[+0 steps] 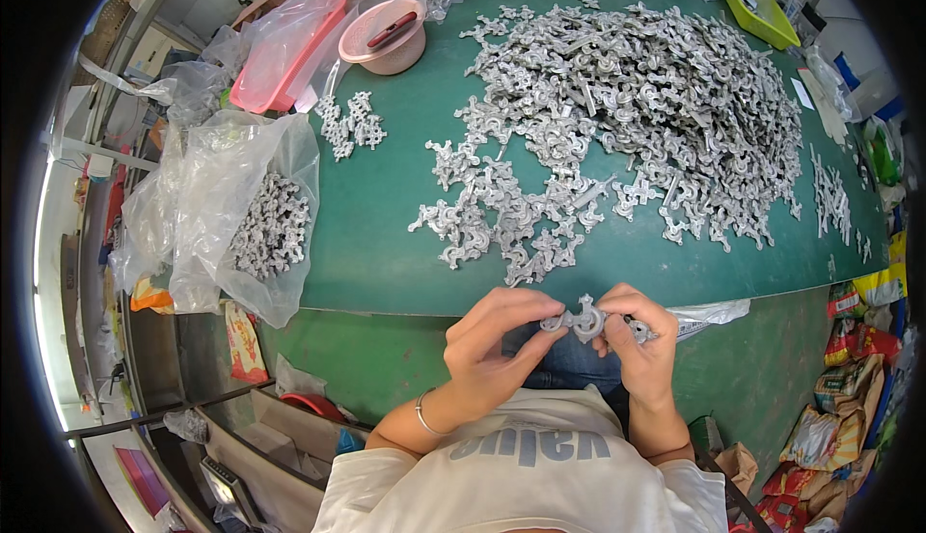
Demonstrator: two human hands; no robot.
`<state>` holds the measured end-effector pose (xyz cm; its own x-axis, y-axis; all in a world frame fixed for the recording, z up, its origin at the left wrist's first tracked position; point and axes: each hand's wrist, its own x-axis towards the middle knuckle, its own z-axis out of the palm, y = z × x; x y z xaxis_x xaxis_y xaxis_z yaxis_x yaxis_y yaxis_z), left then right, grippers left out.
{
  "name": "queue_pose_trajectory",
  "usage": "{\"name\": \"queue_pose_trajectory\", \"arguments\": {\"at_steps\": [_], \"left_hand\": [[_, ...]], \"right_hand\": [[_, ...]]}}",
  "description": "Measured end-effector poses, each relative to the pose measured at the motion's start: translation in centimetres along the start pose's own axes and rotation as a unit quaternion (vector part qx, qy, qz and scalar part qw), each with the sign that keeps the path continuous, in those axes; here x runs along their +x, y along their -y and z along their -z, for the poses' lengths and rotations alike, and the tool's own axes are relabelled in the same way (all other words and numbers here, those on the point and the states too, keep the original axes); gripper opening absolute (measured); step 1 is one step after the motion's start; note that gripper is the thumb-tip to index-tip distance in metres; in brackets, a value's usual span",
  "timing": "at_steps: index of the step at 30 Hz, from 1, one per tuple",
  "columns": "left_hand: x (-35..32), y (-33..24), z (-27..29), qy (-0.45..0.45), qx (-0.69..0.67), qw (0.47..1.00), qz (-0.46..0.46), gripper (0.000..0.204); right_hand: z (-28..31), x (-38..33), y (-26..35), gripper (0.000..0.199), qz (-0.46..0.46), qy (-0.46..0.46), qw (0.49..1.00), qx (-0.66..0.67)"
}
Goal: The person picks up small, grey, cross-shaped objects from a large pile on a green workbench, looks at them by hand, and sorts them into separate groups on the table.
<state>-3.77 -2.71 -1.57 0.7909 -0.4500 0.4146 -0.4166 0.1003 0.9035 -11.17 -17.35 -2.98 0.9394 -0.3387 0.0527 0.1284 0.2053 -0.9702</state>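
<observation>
Between my two hands, just off the near edge of the green table, is a small grey metal casting [587, 320] with a rounded ring shape and side arms. My left hand [492, 345] pinches its left end between thumb and fingers. My right hand [637, 335] is closed on its right side, and more grey metal shows at the palm; whether that is a second casting I cannot tell. Beyond the hands a large pile of similar grey castings [637, 99] covers the table, with a looser spread of castings [511, 210] at its near left.
On the left, a clear plastic bag [207, 215] holds many castings beside a small group of castings [349, 126]. A pink bowl [395, 55] carries a red-handled tool [392, 29]. Pink trays and a yellow-green basket [762, 14] stand farther back. Thin metal sticks [830, 195] lie at right.
</observation>
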Motion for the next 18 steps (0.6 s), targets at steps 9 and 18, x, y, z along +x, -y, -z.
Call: {"name": "queue_pose_trajectory", "arguments": {"at_steps": [9,18], "left_hand": [[0.0,-0.41,0.08,0.005,-0.031,0.999,0.022,0.029],[-0.18,-0.73,0.09,0.003,-0.028,1.0,0.003,0.023]], "right_hand": [[-0.14,-0.28,0.47,0.007,0.011,-0.006,1.0,-0.006],[-0.16,-0.45,0.65,0.007,0.05,-0.008,0.998,-0.024]]}}
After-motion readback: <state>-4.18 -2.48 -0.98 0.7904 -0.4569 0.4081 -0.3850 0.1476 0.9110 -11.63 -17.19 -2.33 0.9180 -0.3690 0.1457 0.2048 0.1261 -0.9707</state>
